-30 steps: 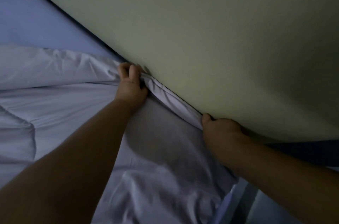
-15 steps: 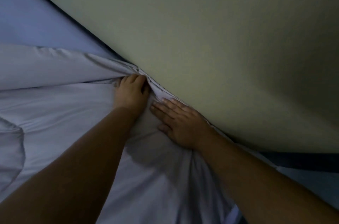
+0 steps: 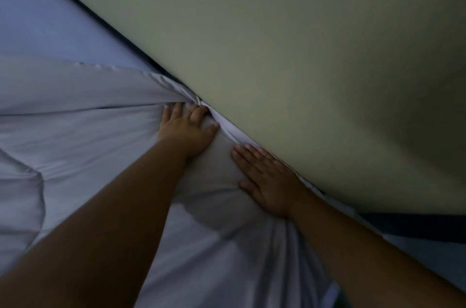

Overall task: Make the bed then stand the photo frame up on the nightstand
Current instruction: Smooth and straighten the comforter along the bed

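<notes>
Both hands, left (image 3: pixel 185 131) and right (image 3: pixel 268 179), had let go of the sheet (image 3: pixel 100 136) edge pinched a second earlier and lay flat, pressing it beside the wall (image 3: pixel 302 55), suggesting tucking was nearly finished; frame unseen.

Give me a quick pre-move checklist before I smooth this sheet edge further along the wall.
1. Left hand flat on the white sheet, fingertips at the wall gap: ok.
2. Right hand flat, palm down beside the wall: ok.
3. Sheet edge tucked along the wall: not ok, a bunched fold sits between the hands.
4. Sheet surface smooth: not ok, creases fan out leftwards.
5. Tuck below the right hand: cannot tell, arm covers it.
6. Photo frame and nightstand: cannot tell, neither in view.
</notes>
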